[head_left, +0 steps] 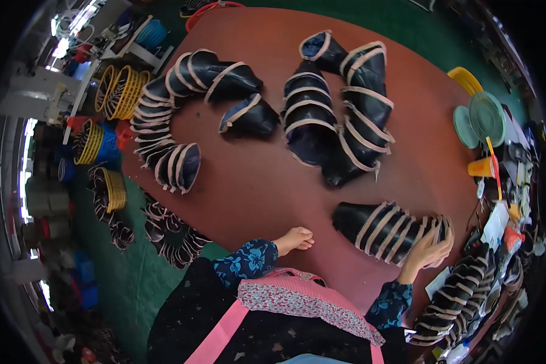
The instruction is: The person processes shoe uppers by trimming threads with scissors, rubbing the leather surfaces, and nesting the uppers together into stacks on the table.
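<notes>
My right hand (432, 249) grips the right end of a short nested row of black shoe uppers (379, 229) with pale, jagged edges, lying on the table at lower right. Resting near the table's front edge, my left hand (295, 240) has its fingers curled together, and nothing shows in them. Farther up, a long curved row of uppers (153, 118) lies on the left. Two more rows, a straight one (309, 106) and a bent one (365, 121), stretch side by side beyond my hands. A single black upper (250, 118) sits between the left and middle rows.
The reddish-brown table (255, 188) has a rounded far edge. Yellow baskets (127, 91) holding uppers stand to the left. On the right are a green fan (487, 118), an orange cup (481, 167) and another stack of uppers (455, 297). More uppers (170, 236) lie at lower left.
</notes>
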Demonstrator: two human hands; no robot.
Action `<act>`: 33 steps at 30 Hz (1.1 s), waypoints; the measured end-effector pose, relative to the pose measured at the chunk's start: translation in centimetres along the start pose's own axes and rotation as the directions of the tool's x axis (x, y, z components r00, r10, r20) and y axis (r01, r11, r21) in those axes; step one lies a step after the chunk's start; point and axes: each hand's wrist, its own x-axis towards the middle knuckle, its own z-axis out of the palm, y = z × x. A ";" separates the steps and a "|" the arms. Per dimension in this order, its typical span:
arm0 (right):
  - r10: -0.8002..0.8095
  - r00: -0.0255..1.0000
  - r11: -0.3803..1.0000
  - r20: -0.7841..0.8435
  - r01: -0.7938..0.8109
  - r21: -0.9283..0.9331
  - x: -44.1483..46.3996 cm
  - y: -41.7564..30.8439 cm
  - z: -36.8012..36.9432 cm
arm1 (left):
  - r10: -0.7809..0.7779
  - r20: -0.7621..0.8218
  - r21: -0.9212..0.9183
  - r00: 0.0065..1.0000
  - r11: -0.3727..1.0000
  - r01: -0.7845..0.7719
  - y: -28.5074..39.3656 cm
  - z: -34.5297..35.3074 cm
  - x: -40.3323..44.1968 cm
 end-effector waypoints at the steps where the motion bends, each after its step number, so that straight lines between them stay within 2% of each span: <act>1: -0.006 0.998 0.997 0.056 0.002 0.078 -0.2 -4.2 -0.7 | -0.004 -0.038 0.008 0.999 1.000 0.004 -0.8 -1.5 -0.5; 2: -0.024 0.987 0.984 0.162 -0.006 0.180 -1.3 -7.3 -0.9 | -0.007 -0.075 0.018 0.997 1.000 0.008 -1.2 -3.0 -1.2; 4: -0.102 0.929 0.809 0.355 -0.131 0.574 -4.3 -13.9 -0.2 | 0.082 -0.142 -0.010 0.986 0.996 -0.084 -0.8 -6.8 -3.4; 6: -0.206 0.697 0.671 0.687 -0.410 0.617 -7.7 -20.7 0.0 | 0.165 -0.238 -0.090 0.957 0.977 -0.191 -0.7 -12.0 -6.0; 7: -0.257 0.581 0.645 0.772 -0.491 0.585 -9.0 -24.9 -0.6 | 0.208 -0.336 -0.160 0.919 0.948 -0.274 -1.4 -15.4 -7.5; 8: -0.432 0.599 0.610 0.674 -0.357 0.708 -11.3 -27.7 0.3 | 0.230 -0.431 -0.225 0.872 0.909 -0.351 -2.7 -18.9 -9.0; 10: -0.545 0.446 0.612 0.710 -0.367 0.700 -15.3 -34.4 0.8 | 0.273 -0.696 -0.159 0.664 0.844 -0.513 -5.0 -26.9 -12.7; 11: -0.552 0.431 0.583 0.714 -0.413 0.699 -17.3 -38.0 0.9 | 0.272 -0.796 -0.100 0.541 0.822 -0.560 -5.7 -31.4 -14.5; 12: -0.555 0.408 0.557 0.725 -0.466 0.688 -19.4 -41.3 0.3 | 0.255 -0.877 -0.036 0.407 0.810 -0.585 -5.8 -35.4 -17.0; 13: -0.553 0.321 0.563 0.769 -0.536 0.629 -21.2 -44.2 -0.2 | 0.281 -0.916 0.077 0.287 0.824 -0.561 -4.7 -39.3 -19.5; 14: -0.554 0.240 0.563 0.797 -0.598 0.571 -22.9 -47.1 -0.2 | 0.322 -0.933 0.197 0.158 0.829 -0.524 -2.7 -43.7 -21.4; 15: -0.611 0.166 0.567 0.774 -0.591 0.574 -24.3 -49.5 -0.2 | 0.436 -0.898 0.369 0.058 0.819 -0.439 -0.7 -48.0 -22.5; 16: -0.616 0.152 0.569 0.773 -0.593 0.570 -24.8 -52.1 -0.4 | 0.544 -0.839 0.517 -0.012 0.790 -0.330 1.0 -51.8 -23.2; 17: -0.712 0.210 0.556 0.670 -0.416 0.720 -24.8 -54.6 -0.4 | 0.673 -0.738 0.666 -0.043 0.717 -0.206 4.9 -53.7 -24.5; 18: -0.803 0.238 0.505 0.546 -0.216 0.836 -25.0 -56.5 -0.6 | 0.787 -0.615 0.788 -0.051 0.611 -0.079 9.3 -54.5 -26.1; 20: -0.817 0.219 0.501 0.534 -0.192 0.844 -26.7 -58.7 0.6 | 0.836 -0.532 0.840 0.139 0.541 -0.039 15.2 -56.3 -28.0; 22: -0.896 0.159 0.395 0.414 -0.138 0.908 -27.1 -60.6 1.3 | 0.891 -0.336 0.938 0.305 0.288 0.193 18.4 -58.7 -28.4; 23: -0.895 0.159 0.397 0.416 -0.140 0.907 -27.5 -61.0 1.2 | 0.921 -0.228 0.969 0.317 0.181 0.170 18.8 -59.8 -27.9; 25: -0.854 0.093 0.479 0.511 -0.239 0.845 -27.6 -62.5 1.9 | 0.906 -0.163 0.986 0.391 0.132 0.104 18.7 -62.4 -26.4; 26: -0.809 0.022 0.554 0.588 -0.309 0.773 -26.6 -63.7 1.3 | 0.916 -0.138 0.990 0.377 0.117 0.078 18.9 -61.7 -27.0; 27: -0.822 0.035 0.533 0.569 -0.306 0.789 -27.0 -64.0 1.8 | 0.894 -0.207 0.978 0.397 0.197 0.067 18.7 -61.0 -26.8; 28: -0.832 0.141 0.470 0.536 -0.335 0.817 -27.6 -63.9 2.3 | 0.867 -0.269 0.961 0.420 0.271 0.056 18.4 -60.4 -26.3; 29: -0.833 0.251 0.396 0.493 -0.354 0.848 -28.0 -63.9 2.8 | 0.906 -0.253 0.968 0.339 0.237 0.089 18.2 -59.4 -25.2; 30: -0.824 0.178 0.420 0.539 -0.448 0.789 -27.7 -63.7 2.9 | 0.892 -0.276 0.961 0.358 0.244 0.132 17.9 -58.9 -24.0; 31: -0.765 0.192 0.393 0.615 -0.618 0.681 -27.4 -63.6 2.6 | 0.876 -0.277 0.961 0.395 0.249 0.122 19.9 -55.8 -25.4; 32: -0.702 0.178 0.341 0.689 -0.765 0.546 -26.2 -63.2 1.7 | 0.915 -0.183 0.963 0.358 0.095 0.251 19.6 -55.2 -24.0; 33: -0.613 0.222 0.301 0.758 -0.822 0.484 -24.3 -62.4 0.1 | 0.875 -0.242 0.951 0.420 0.128 0.282 20.1 -53.4 -24.0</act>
